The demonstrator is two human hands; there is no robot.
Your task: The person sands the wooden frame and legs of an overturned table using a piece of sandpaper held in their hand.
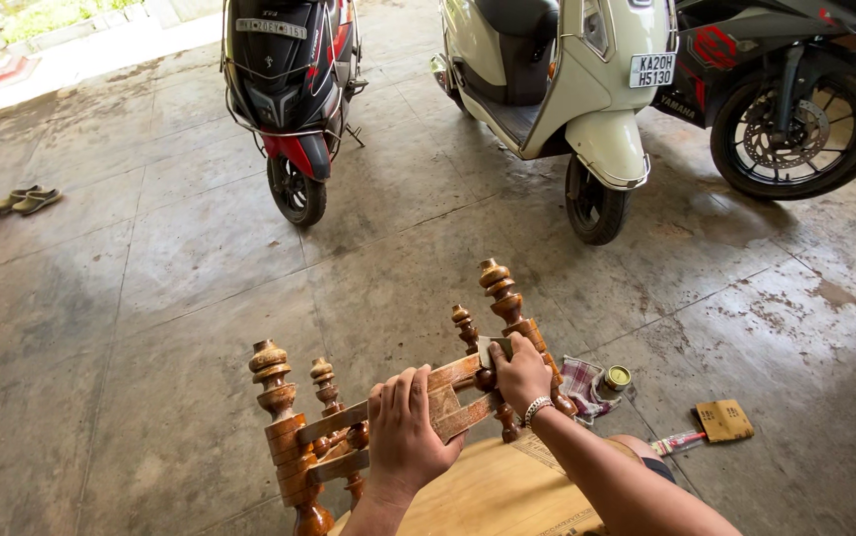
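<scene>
Gripping wooden stool (388,417), both hands

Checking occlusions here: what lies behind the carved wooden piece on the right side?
Behind the wooden piece, a checked cloth and a small round tin lie on the floor. The cloth's near edge is hidden by the right hand.

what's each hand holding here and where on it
The left hand grips the wooden stool, turned legs up, by its two side rails. The right hand presses a small piece of sandpaper against the upper rail near a leg.
</scene>
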